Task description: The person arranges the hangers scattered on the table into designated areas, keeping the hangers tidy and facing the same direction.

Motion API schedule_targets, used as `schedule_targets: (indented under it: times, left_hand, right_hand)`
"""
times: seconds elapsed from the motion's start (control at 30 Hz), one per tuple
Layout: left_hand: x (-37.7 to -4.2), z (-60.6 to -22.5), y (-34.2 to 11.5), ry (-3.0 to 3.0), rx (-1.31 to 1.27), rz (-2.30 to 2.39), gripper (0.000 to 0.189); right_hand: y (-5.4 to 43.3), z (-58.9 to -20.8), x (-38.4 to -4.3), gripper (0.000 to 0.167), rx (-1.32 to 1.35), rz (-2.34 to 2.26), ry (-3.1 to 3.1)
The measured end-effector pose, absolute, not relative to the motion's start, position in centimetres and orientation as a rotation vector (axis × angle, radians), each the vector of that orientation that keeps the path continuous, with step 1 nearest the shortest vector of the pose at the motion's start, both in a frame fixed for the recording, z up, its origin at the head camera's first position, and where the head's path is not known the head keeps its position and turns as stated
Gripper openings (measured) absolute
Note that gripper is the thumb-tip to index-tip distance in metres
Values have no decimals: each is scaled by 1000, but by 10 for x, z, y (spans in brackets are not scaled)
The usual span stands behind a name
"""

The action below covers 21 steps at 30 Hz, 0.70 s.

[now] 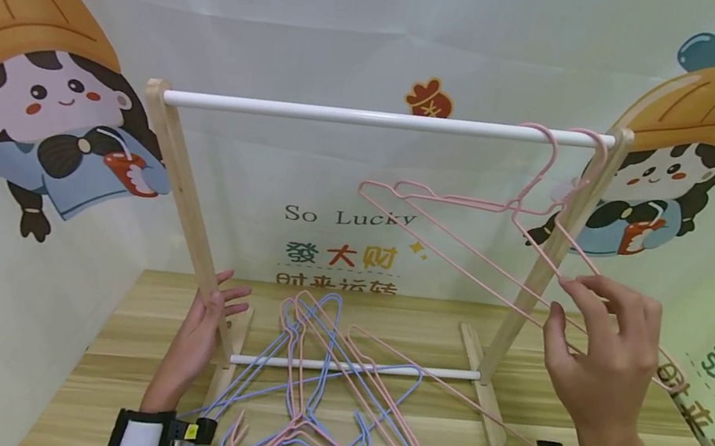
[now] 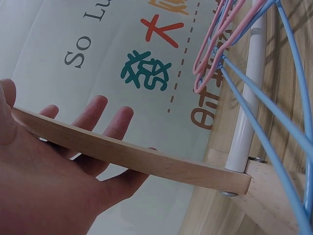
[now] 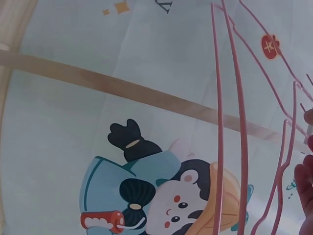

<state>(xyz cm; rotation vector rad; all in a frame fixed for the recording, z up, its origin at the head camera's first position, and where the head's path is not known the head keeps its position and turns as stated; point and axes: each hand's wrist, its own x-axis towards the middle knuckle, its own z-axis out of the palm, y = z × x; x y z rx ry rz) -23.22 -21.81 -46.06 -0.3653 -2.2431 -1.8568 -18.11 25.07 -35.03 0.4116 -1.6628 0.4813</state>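
Observation:
A wooden rack with a white top rail [image 1: 347, 116] stands on the table. My left hand [image 1: 202, 331] holds its left post [image 2: 161, 164], with the thumb in front and the fingers reaching behind and past it. Two pink hangers [image 1: 455, 199] hang by their hooks from the right end of the rail, slanting down to the right. My right hand [image 1: 614, 356] pinches the sloping arm of the nearer one, index fingertip on the wire. In the right wrist view only fingertips [image 3: 304, 183] show at the right edge, beside the pink wires [image 3: 239, 122].
A tangled pile of pink and blue hangers [image 1: 293, 423] lies on the wooden table [image 1: 109, 371], partly over the rack's lower white bar [image 1: 446, 373]. The right post [image 1: 537, 279] stands behind the hung hangers. A printed cloth [image 1: 294, 12] covers the walls behind.

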Motion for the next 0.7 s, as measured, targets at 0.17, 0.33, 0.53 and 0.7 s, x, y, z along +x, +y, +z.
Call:
schedule_targets:
  times: [0.17,0.33,0.53,0.7]
  left_hand:
    - [-234,-462,-220,-2249,-378,-1846,53]
    - [-232,-461,-220,-2250,-361,-1850,54]
    - [-232,-461,-219,-2238,-366,-1865,53]
    - [-231,-460,-218,-2243,-355,-1867,53]
  right_hand:
    - [238,-357,-178,29,441,462,-1580]
    - [230,-369,-177,32,522,474,-1620]
    - [226,-390,-182,30,581,487,-1706]
    - [228,-409,-187,37,611,469,-1815]
